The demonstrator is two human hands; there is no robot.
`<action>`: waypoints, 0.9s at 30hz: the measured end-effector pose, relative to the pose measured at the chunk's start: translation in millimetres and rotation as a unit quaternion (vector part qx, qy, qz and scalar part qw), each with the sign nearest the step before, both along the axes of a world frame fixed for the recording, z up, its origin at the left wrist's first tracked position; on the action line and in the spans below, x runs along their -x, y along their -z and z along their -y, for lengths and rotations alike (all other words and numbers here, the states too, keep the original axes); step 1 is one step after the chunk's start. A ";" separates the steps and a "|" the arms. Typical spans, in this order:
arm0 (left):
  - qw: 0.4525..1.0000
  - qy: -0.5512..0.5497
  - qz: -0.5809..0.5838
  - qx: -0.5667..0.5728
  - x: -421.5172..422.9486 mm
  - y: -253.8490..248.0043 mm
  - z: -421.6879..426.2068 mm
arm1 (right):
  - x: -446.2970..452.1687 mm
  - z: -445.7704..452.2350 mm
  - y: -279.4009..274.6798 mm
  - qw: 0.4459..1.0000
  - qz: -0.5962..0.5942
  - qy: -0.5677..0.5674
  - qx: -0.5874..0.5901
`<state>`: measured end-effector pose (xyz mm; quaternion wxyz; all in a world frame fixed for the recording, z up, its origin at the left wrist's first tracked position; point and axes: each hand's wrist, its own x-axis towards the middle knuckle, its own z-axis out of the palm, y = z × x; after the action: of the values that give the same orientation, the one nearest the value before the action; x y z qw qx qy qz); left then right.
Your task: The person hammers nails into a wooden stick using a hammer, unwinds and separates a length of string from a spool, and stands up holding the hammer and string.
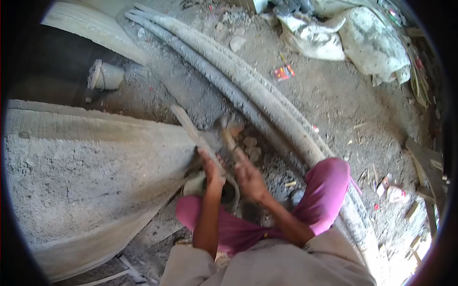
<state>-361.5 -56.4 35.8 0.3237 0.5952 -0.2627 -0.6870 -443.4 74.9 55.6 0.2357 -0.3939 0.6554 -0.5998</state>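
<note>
My left hand (213,168) is closed around a long, narrow grey-brown strip of wood (187,123), which slants up and away to the left. In my right hand (250,179) is the wooden handle of a hammer (229,139). The hammer's head is smeared by motion and lies just right of the strip, apart from it as far as I can see. Below my left hand, between my knees, stands a pale round container (192,185), partly covered by my arm and the strip's lower end.
A large concrete block (90,181) fills the left side. Long thick pipes (248,102) curve past my right knee. A dusty bucket (109,77) lies at the upper left, and white sacks (372,43) at the upper right. Scrap boards (424,167) lean at the right edge.
</note>
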 end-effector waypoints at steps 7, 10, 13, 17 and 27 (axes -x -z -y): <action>1.000 -0.010 -0.015 -0.008 -5.3 -8.0 -10.8 | -2.5 1.3 -26.6 0.984 0.143 0.071 -0.073; 0.996 -0.047 0.075 0.009 4.0 -10.2 -13.1 | -9.2 8.8 -12.7 0.994 0.063 -0.018 -0.093; 1.000 -0.010 -0.014 -0.003 -5.9 -8.7 -11.9 | 31.9 -6.8 -33.6 0.975 0.215 0.019 -0.052; 1.000 -0.023 -0.008 -0.001 -3.7 -11.5 -14.1 | 29.7 4.4 -58.9 0.906 0.395 0.101 0.118; 0.999 -0.014 -0.034 -0.007 -4.3 -13.9 -14.8 | 54.2 -2.9 -66.5 0.943 0.315 0.105 0.000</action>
<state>-357.3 -41.6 49.7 0.3378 0.5778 -0.2382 -0.7038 -497.6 77.9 122.2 0.3663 -0.1138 0.5854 -0.7143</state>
